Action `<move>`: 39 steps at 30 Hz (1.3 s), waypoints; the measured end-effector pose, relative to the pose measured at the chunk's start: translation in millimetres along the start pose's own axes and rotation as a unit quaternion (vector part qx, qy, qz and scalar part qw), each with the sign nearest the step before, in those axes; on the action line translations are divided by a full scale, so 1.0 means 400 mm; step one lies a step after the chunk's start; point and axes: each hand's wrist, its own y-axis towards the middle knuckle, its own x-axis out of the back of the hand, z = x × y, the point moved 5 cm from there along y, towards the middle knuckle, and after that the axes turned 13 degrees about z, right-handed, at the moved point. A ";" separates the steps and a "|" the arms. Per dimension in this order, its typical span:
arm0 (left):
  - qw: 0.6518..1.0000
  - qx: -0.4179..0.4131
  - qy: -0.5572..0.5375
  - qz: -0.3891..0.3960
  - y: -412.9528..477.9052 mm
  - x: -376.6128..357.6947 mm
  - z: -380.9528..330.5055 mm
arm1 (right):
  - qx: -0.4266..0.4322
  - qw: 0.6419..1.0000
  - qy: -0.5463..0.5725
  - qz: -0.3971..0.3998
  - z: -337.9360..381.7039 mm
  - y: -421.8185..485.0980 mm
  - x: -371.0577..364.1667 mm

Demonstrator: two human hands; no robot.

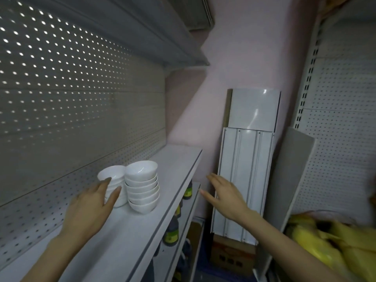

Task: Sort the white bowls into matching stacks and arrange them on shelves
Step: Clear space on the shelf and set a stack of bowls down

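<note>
Two stacks of white bowls stand side by side on the grey shelf (130,237). The left stack (114,176) is smaller and my left hand (91,206) wraps its near side, thumb and fingers touching the bowls. The right stack (142,188) holds several wider bowls and touches the left one. Out past the shelf's front edge my right hand (225,196) hovers in the air with its fingers spread and nothing in it.
A perforated back panel (71,98) rises behind the shelf, with another shelf (122,27) overhead. Dark bottles (172,231) stand on lower shelves. Loose metal panels (244,180) lean on the pink wall. Yellow bags (325,245) lie at the lower right.
</note>
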 end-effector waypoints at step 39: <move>0.925 0.043 -0.375 -0.033 0.342 -0.346 -0.051 | 0.317 0.808 0.338 0.364 0.115 0.657 -0.315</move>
